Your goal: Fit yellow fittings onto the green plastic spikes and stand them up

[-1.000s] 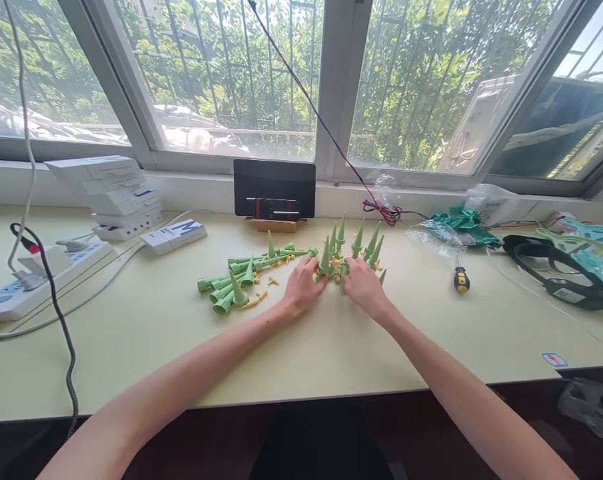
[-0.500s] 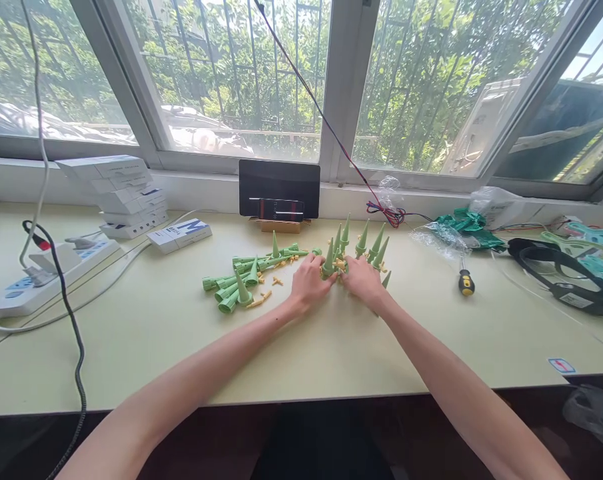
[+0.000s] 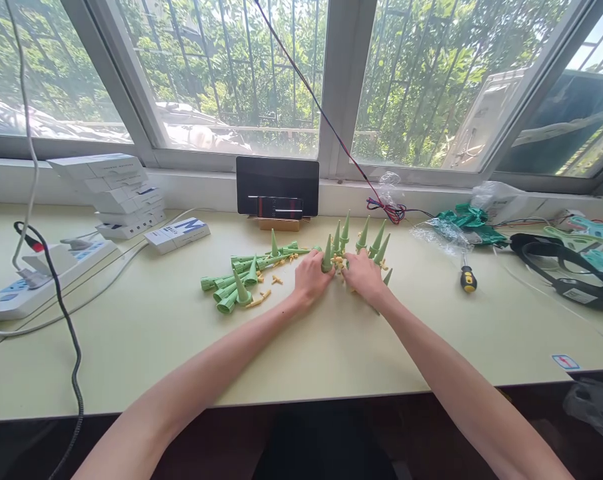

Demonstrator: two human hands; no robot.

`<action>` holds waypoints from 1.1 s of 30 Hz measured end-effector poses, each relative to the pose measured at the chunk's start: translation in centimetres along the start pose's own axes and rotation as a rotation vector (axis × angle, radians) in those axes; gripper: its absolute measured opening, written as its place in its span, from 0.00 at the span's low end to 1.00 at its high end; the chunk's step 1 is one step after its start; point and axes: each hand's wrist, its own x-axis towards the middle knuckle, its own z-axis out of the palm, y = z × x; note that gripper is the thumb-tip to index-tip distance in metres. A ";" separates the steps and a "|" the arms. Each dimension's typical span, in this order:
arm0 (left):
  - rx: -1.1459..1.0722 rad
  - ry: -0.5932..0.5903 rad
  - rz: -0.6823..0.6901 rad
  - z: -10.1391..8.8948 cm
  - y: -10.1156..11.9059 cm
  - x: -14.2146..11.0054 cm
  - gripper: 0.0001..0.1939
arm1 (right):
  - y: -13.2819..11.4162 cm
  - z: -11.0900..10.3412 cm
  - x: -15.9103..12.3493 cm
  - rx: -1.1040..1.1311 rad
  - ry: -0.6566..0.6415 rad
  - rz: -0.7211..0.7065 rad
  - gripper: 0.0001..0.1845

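Over the table point(image 3: 281, 363), the left hand point(image 3: 312, 275) and right hand point(image 3: 364, 273), grips unclear, have barely moved, so handling the green cones point(image 3: 327, 256) seems unfinished.

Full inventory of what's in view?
Cones: about ten, green, centre
Tubes: several, green, centre left
Pegs: many, yellow, near cones
Boxes: several, white, back left
Power strip: 1, white, left
Cables: several, white/black, left
Tablet: 1, black, back
Phone: 1, dark, before tablet
Stand: 1, brown, under phone
Wires: bundle, red/dark, back
Packaging: several, teal/clear, back right
Screwdriver: 1, black/yellow, right
Headband: 1, black, far right
Plastic pieces: several, teal, far right
Sticker: 1, red/blue, front right
Bag: 1, clear, lower right
Table: 1, pale yellow, foreground
Windows: several, grey-framed, back
Left hand: 1, bare, at cones
Right hand: 1, bare, at cones
Arms: 2, bare, front
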 end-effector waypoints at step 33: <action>-0.077 -0.009 0.042 -0.2 0.1 -0.3 0.09 | 0.5 -0.7 -1.1 0.049 -0.106 -0.036 0.14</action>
